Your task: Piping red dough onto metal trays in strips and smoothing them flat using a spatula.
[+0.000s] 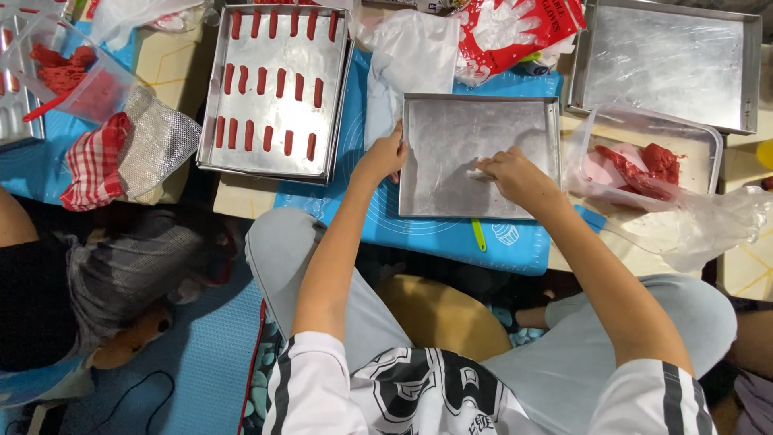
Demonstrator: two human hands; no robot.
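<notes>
A blue mat (451, 238) covers the low surface, and on it lies an empty, dull grey metal tray (451, 185), square-edged and smeared. The left hand (385, 155) clasps the tray's left rim, grip closed on it. The right hand (515, 173) presses a small white wad (477, 172) onto the tray's floor, fingers curled around it.
</notes>
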